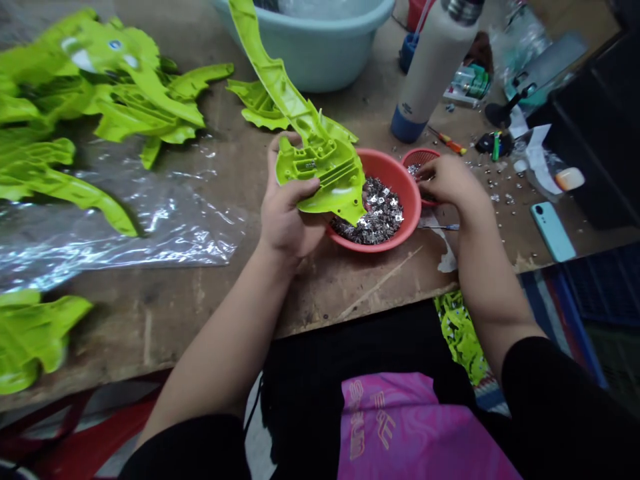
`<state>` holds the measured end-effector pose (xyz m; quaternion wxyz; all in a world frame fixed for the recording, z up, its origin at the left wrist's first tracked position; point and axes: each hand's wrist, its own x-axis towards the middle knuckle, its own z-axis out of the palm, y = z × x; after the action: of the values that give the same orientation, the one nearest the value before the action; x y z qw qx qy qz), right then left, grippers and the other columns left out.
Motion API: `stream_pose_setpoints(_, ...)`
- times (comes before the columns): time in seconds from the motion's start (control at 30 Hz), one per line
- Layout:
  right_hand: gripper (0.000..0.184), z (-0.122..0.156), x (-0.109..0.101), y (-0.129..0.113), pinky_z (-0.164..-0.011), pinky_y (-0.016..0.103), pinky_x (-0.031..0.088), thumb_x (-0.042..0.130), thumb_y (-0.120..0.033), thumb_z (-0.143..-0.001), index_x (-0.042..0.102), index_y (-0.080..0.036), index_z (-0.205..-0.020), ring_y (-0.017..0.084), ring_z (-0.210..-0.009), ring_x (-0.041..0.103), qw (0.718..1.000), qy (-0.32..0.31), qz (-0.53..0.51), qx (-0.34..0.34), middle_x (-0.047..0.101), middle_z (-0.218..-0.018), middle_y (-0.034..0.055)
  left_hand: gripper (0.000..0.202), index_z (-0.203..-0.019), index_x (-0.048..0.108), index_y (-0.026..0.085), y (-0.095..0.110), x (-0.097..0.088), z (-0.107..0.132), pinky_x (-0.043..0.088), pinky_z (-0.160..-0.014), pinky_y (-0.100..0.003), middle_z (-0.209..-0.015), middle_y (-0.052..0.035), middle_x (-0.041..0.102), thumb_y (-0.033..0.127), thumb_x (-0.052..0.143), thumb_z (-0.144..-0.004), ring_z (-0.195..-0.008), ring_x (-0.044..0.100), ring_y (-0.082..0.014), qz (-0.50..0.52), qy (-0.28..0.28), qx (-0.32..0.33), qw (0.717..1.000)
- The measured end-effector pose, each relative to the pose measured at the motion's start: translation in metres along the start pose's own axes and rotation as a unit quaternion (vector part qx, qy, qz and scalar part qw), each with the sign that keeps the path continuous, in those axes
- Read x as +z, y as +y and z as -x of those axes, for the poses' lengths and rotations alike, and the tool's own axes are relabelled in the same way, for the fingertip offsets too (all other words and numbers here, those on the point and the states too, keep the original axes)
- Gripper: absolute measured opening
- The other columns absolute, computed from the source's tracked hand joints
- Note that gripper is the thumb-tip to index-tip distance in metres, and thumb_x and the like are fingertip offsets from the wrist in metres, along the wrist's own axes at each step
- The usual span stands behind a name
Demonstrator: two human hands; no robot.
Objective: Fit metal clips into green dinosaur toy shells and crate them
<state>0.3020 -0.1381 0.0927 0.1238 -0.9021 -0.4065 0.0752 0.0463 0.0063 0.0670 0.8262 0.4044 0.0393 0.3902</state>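
My left hand (290, 207) grips a long lime-green plastic moulded toy half (320, 157), its ribbed inner side facing up and its lower end hanging over an orange-red plastic bowl (400, 193). The bowl holds a heap of small metal clips (370, 213). My right hand (450, 183) rests at the bowl's far right, its fingertips over the rim of a small red mesh basket (420, 158). Whether those fingers hold a small piece is hidden.
Several lime-green toy parts (125, 93) lie on clear plastic sheeting (140, 233) at left. A pale blue basin (320, 53), a white bottle (430, 60), a phone (553, 231), a small screwdriver (445, 143) and scattered metal bits share the worn wooden table (200, 300).
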Motion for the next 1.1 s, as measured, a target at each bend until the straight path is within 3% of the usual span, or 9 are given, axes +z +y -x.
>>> stream_pose_setpoints(0.07,0.026,-0.008,0.010,0.006,-0.106,0.049,0.060,0.070,-0.007,-0.088,0.087,-0.012,-0.107,0.035,-0.112,0.078,0.999,-0.041,0.033,-0.010,0.086,-0.112,0.0187,0.041,-0.114,0.062,0.034,0.004,-0.002,-0.001,0.059,-0.121,-0.059,-0.121,-0.0011,0.074,0.020,0.075,-0.078,-0.139,0.068,-0.0321,-0.007,0.007,-0.021,1.000)
stream_pose_setpoints(0.17,0.025,-0.011,0.018,0.005,-0.100,0.047,0.061,0.064,-0.009,-0.092,0.086,-0.014,-0.103,0.033,-0.106,0.078,0.998,-0.031,0.047,-0.028,0.086,-0.110,0.0186,0.031,-0.113,0.070,0.035,0.008,-0.007,-0.002,0.055,-0.124,-0.063,-0.126,-0.0036,0.077,0.038,0.078,-0.083,-0.152,0.059,-0.0364,-0.069,-0.020,-0.049,0.996)
stream_pose_setpoints(0.3,0.026,-0.013,0.017,-0.002,-0.100,0.048,0.060,0.064,-0.011,-0.093,0.085,-0.011,-0.110,0.036,-0.106,0.077,0.997,-0.027,0.061,-0.039,0.085,-0.115,0.0224,0.039,-0.120,0.075,0.038,0.012,-0.007,-0.003,0.055,-0.123,-0.064,-0.133,-0.0031,0.078,0.052,0.079,-0.084,-0.156,0.056,-0.0383,-0.079,-0.023,-0.043,0.996)
stream_pose_setpoints(0.53,0.028,-0.014,0.012,-0.004,-0.107,0.050,0.059,0.067,-0.005,-0.092,0.087,-0.011,-0.109,0.038,-0.115,0.078,0.996,-0.052,0.053,-0.055,0.085,-0.118,0.0219,0.052,-0.130,0.075,0.040,0.013,0.003,0.000,0.059,-0.121,-0.063,-0.125,-0.0026,0.081,0.043,0.082,-0.079,-0.151,0.060,-0.0398,-0.030,-0.028,-0.013,0.999)
stream_pose_setpoints(0.8,0.030,-0.014,-0.004,0.016,-0.112,0.052,0.060,0.065,-0.009,-0.095,0.088,-0.013,-0.113,0.035,-0.114,0.080,0.999,-0.005,0.007,-0.033,0.086,-0.117,0.0184,0.060,-0.135,0.072,0.034,0.010,-0.001,-0.002,0.064,-0.114,-0.059,-0.119,-0.0068,0.082,0.040,0.083,-0.076,-0.140,0.069,-0.0390,-0.022,-0.018,-0.035,0.999)
stream_pose_setpoints(0.97,0.020,-0.018,0.002,0.032,-0.104,0.051,0.064,0.076,-0.007,-0.086,0.085,-0.015,-0.101,0.030,-0.097,0.079,0.997,0.044,-0.062,-0.009,0.084,-0.097,0.0124,0.064,-0.137,0.071,0.036,0.011,0.006,0.000,0.068,-0.105,-0.057,-0.111,-0.0063,0.082,0.037,0.076,-0.074,-0.133,0.072,-0.0383,-0.010,0.014,-0.045,0.999)
stream_pose_setpoints(1.1,0.018,-0.021,0.006,0.042,-0.092,0.049,0.065,0.074,-0.001,-0.081,0.080,-0.017,-0.085,0.023,-0.075,0.072,0.994,0.038,-0.106,-0.005,0.072,-0.071,0.0044,0.075,-0.141,0.069,0.036,0.012,0.008,0.001,0.067,-0.106,-0.053,-0.111,-0.0034,0.082,0.037,0.080,-0.067,-0.137,0.068,-0.0371,-0.008,0.003,-0.059,0.998)
